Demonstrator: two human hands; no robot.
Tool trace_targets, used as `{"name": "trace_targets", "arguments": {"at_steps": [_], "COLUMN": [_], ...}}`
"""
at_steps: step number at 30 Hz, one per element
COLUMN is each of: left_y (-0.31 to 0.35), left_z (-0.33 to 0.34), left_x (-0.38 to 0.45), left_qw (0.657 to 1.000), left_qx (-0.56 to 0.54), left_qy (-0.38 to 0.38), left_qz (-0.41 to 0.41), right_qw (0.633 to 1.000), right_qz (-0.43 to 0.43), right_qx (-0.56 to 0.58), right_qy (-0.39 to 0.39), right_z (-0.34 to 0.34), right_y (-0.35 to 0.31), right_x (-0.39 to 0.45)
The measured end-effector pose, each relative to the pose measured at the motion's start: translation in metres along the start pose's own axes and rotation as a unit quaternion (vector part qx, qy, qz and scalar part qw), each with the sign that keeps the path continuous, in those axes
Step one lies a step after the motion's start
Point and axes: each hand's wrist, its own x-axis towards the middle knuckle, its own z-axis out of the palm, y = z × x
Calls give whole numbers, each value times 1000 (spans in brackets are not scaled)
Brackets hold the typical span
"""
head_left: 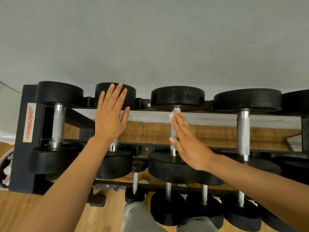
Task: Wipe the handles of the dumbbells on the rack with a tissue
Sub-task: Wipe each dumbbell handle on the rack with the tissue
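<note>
Black dumbbells with steel handles lie across the top tier of a dark rack (25,131). My right hand (187,143) lies flat with straight fingers along the third dumbbell's handle (173,131), pressing a white tissue (173,114) against it near the far weight (177,97). My left hand (111,114) is open, fingers straight and spread, over the second dumbbell (115,92), hiding most of its handle. The first dumbbell's handle (57,124) and the fourth dumbbell's handle (243,133) are bare.
A lower tier holds several smaller dumbbells (168,206) near my legs (138,218). A grey wall (150,39) rises behind the rack. Wooden floor (41,206) lies below, and a bin with white scraps (5,168) sits at the far left.
</note>
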Motion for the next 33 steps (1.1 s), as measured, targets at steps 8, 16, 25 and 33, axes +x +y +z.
{"name": "trace_targets", "arguments": {"at_steps": [8, 16, 25, 33], "left_y": [-19, -51, -67, -69], "left_z": [-1, -13, -13, -3], "left_x": [1, 21, 41, 38], "left_qw": [998, 981, 954, 952], "left_qx": [-16, -5, -13, -54], "left_qy": [-13, -76, -86, -18], "left_qz": [63, 181, 287, 301], "right_qw": [938, 825, 748, 764], "right_qz": [302, 432, 510, 527], "right_qx": [61, 76, 204, 183], "right_qy": [160, 355, 372, 324], "right_z": [42, 45, 46, 62], "right_y": [-82, -104, -117, -117], "right_x": [49, 101, 102, 81]}}
